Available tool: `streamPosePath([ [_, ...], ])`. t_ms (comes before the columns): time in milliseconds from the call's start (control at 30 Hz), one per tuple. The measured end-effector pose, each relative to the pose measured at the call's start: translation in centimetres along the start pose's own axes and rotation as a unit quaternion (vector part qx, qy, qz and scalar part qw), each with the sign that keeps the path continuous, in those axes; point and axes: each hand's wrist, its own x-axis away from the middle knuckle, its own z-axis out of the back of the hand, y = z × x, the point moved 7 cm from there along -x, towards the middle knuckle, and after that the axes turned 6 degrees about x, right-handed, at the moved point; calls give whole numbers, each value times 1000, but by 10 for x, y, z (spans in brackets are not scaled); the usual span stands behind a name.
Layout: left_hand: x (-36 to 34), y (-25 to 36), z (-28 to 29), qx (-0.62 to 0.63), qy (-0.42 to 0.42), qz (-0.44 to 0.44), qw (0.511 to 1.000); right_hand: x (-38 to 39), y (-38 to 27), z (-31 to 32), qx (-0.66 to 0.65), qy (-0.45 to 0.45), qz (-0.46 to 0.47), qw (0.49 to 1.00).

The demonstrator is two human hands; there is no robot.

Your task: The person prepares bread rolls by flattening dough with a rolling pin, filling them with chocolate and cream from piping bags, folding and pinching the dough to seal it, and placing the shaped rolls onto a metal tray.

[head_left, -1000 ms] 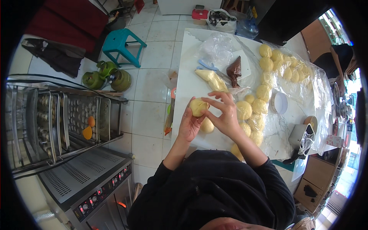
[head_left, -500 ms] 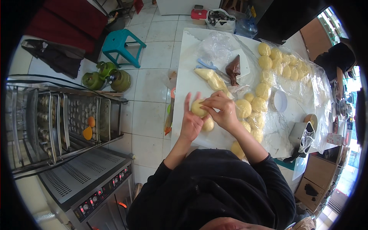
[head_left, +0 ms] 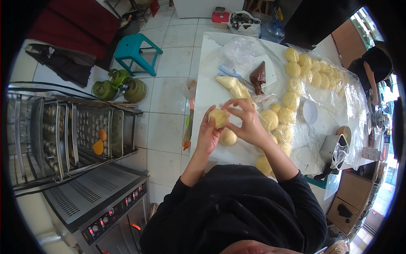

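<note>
A pale yellow dough ball (head_left: 218,117) rests in my left hand (head_left: 207,137), whose fingers and thumb curl around it. Close against its right side is my right hand (head_left: 249,120), with thumb and forefinger apart; whether a fingertip touches the dough I cannot tell. A smaller dough ball (head_left: 228,137) sits on the white table just below the hands. To their right, more dough balls (head_left: 269,120) lie in a row, many under clear plastic. Beyond the hands are a piping bag of pale yellow filling (head_left: 234,87) and one of dark brown filling (head_left: 258,77).
On the marble-patterned table (head_left: 302,150) stand a white fluted dish (head_left: 309,111) and a metal container (head_left: 332,146). A tray rack (head_left: 69,133) and an oven (head_left: 95,197) are at left, near a teal stool (head_left: 136,53). Another person (head_left: 372,65) is at far right.
My left fingers have gone from stretched out to curled around the dough ball. My right hand has opened from a pinch on it and drawn slightly right.
</note>
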Motion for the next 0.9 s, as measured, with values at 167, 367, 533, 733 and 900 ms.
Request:
streamPosePath([
  [167, 1, 7, -11, -132, 0, -125, 983, 15, 17, -15, -35, -29, -69, 997],
  [367, 1, -10, -5, 156, -4, 20, 988, 4, -4, -1, 15, 38, 43, 998],
  [533, 5, -5, 0, 43, -5, -65, 997, 17, 12, -16, -9, -56, -17, 998],
  [733, 4, -6, 12, 73, 23, -76, 994, 21, 17, -27, -92, -34, -131, 986],
  [900, 3, 2, 18, 52, 18, -46, 997, 54, 75, -93, -509, -106, -433, 736],
])
